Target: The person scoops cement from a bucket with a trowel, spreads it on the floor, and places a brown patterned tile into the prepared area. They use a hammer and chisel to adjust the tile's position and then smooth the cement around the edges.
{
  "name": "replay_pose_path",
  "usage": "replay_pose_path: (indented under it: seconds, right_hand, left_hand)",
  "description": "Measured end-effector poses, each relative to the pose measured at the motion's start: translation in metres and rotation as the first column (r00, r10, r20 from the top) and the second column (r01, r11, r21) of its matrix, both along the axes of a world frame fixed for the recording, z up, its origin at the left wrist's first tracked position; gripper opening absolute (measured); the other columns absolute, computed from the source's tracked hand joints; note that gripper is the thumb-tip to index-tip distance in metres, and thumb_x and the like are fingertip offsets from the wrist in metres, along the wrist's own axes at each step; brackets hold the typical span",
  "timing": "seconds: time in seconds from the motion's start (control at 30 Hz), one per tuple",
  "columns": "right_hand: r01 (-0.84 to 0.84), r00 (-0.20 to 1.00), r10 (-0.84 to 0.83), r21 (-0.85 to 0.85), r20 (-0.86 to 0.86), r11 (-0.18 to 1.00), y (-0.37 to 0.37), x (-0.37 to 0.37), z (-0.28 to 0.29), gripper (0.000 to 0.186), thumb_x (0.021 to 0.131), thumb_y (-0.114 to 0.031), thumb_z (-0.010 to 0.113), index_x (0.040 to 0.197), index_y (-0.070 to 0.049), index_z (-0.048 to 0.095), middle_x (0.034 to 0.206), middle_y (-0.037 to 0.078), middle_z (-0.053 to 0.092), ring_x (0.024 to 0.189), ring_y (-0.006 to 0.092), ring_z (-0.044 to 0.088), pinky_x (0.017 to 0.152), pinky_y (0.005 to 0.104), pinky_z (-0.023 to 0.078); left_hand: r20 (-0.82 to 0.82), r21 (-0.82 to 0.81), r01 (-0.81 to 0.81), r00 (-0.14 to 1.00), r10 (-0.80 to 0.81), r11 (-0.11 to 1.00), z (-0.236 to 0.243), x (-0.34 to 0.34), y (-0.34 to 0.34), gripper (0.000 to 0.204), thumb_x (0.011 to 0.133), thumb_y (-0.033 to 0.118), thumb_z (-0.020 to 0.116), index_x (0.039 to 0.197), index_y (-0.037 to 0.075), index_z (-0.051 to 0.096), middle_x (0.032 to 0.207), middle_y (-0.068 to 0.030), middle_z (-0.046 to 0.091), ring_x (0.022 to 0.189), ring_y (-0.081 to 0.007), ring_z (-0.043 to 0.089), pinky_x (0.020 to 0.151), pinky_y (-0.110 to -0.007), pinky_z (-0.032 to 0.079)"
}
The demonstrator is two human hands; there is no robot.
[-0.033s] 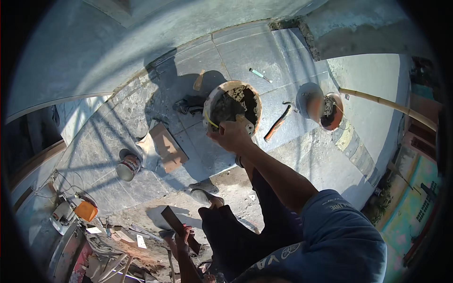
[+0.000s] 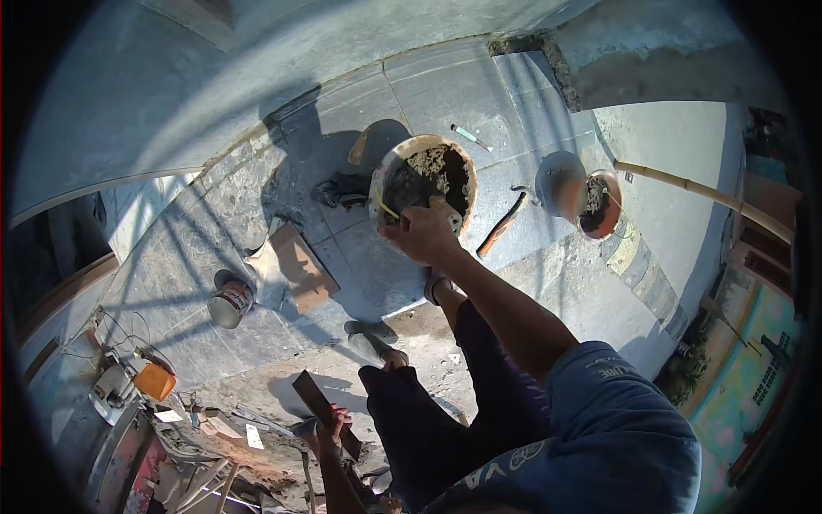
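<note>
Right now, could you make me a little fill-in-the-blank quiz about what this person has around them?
1. The flat rectangular tool is held in the person's ____ hand.
2. In the picture, the bucket, with the right hand at its rim, is to the ____ of the can.
3. The short sleeve is coloured ____.
4. The bamboo pole is on the picture's ____ side.

Missing words: left; right; blue; right.

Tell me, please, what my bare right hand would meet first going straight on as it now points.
Your right hand would probably first meet the thin, curved yellow strip beside it, then the left rim of the round, pale, stained bucket; depth is unclear, so it may pass above both.
</note>
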State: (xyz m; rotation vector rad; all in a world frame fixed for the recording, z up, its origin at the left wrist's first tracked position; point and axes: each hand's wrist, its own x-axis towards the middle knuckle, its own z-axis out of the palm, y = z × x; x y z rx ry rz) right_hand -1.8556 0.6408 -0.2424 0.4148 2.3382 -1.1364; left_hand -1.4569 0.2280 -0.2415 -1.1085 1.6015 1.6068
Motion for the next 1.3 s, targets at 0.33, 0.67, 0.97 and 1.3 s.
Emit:
replay_pose_path:
  seconds: [0.33, 0.67, 0.97, 1.3]
  right_hand:
    - [0.073, 0.997, -0.074, 0.059, 0.013, 0.996, 0.118, -0.172, -0.075, 0.054, 0.082, -0.048, 0.072, 0.1, 0.003, 0.07, 0.087, 0.021, 0.071, 0.087, 0.0324, 0.071, 0.079, 0.0415, 0.054]
    - [0.18, 0.983, -0.177, -0.062, 0.046, 0.982, 0.132, -0.173, -0.096, 0.041, 0.085, -0.037, 0.077, 0.083, 0.0, 0.059, 0.078, 0.021, 0.066, 0.08, 0.0351, 0.068, 0.074, 0.0444, 0.053]
    - [-0.334, 0.834, 0.316, 0.042, -0.451, 0.942, 0.138, -0.14, -0.109, 0.056, 0.085, -0.046, 0.075, 0.115, -0.001, 0.06, 0.106, 0.02, 0.065, 0.098, 0.0316, 0.066, 0.08, 0.0416, 0.053]
    - [-0.64, 0.75, 0.626, -0.004, 0.214, 0.768, 0.255, -0.222, -0.183, 0.052, 0.089, -0.051, 0.067, 0.108, -0.003, 0.062, 0.08, 0.013, 0.069, 0.073, 0.0355, 0.071, 0.069, 0.046, 0.056]
  left_hand:
    - [-0.044, 0.052, 0.15, 0.988, -0.148, 0.987, 0.005, -0.201, 0.093, 0.047, 0.091, 0.008, 0.071, 0.132, -0.002, 0.048, 0.107, -0.0108, 0.065, 0.086, -0.0164, 0.063, 0.075, -0.03, 0.053]
    - [-0.083, -0.13, 0.495, 0.858, -0.507, 0.859, -0.011, -0.438, 0.178, 0.048, 0.086, 0.005, 0.069, 0.13, -0.001, 0.052, 0.106, -0.0064, 0.062, 0.088, -0.0106, 0.056, 0.079, -0.027, 0.049]
    - [-0.315, -0.275, 0.524, 0.743, -0.591, 0.806, -0.043, -0.593, 0.314, 0.04, 0.087, 0.011, 0.072, 0.123, 0.001, 0.056, 0.117, -0.0096, 0.063, 0.104, -0.0174, 0.06, 0.092, -0.032, 0.047]
    - [-0.245, -0.71, 0.581, 0.327, -0.913, 0.399, -0.237, -0.662, 0.336, 0.072, 0.08, 0.013, 0.083, 0.141, 0.002, 0.046, 0.13, -0.013, 0.058, 0.121, -0.0267, 0.056, 0.101, -0.038, 0.046]
